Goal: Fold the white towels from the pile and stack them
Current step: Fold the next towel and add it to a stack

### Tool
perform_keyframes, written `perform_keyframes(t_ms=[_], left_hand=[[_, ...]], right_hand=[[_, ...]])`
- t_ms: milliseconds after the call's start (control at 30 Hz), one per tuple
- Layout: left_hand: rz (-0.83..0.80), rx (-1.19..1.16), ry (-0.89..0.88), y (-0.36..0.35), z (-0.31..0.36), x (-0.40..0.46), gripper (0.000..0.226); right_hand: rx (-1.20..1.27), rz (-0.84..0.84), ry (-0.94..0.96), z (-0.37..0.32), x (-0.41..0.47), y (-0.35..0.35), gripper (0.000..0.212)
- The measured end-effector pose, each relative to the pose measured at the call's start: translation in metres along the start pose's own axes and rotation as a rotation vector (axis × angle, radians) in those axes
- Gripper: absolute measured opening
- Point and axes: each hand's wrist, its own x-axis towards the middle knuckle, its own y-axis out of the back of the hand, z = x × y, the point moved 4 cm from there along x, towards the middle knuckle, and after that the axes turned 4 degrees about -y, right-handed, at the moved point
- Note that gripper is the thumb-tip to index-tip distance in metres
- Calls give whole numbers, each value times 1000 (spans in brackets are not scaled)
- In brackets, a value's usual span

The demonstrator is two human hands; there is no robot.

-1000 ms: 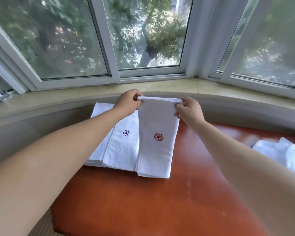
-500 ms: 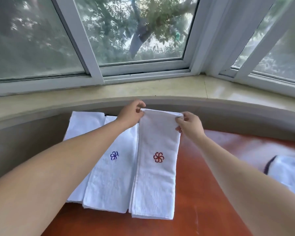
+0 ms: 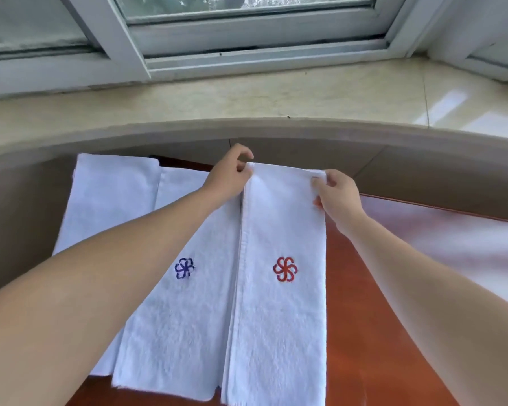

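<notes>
A folded white towel with a red flower mark [image 3: 282,288] lies lengthwise on the reddish-brown table [image 3: 364,347]. My left hand [image 3: 228,177] pinches its far left corner and my right hand [image 3: 336,194] pinches its far right corner. To its left lies a folded white towel with a blue flower mark [image 3: 182,303], partly under my left forearm. A third white towel [image 3: 112,194] sits further left, beneath that one.
A curved stone window sill [image 3: 247,106] runs behind the table, with white window frames [image 3: 247,36] above. The table's right part shows a pale glare patch [image 3: 452,244].
The view has tilted down and drawn closer. The red-marked towel, first held hanging from its top corners, has come down flat on the table beside the blue-marked towel. Both hands keep their hold.
</notes>
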Motion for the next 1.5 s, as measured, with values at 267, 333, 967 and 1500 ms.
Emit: perform_keyframes(t_ms=[267,333,967,1500], left_hand=[[151,142,-103,-15,-5,-16,23],[187,319,-243,-18,4,-33,47],[-438,1108,-404,-75,-56,-265,70],[-434,1054,-214,-65,-38,-424,41]], right_hand=[[-43,79,26,14,-16,-10,38],[-22,61,80,16,-35,-8,68],[-943,-255,517,127,-234,-21,83],[-922,-537,329,157,-391,8,67]])
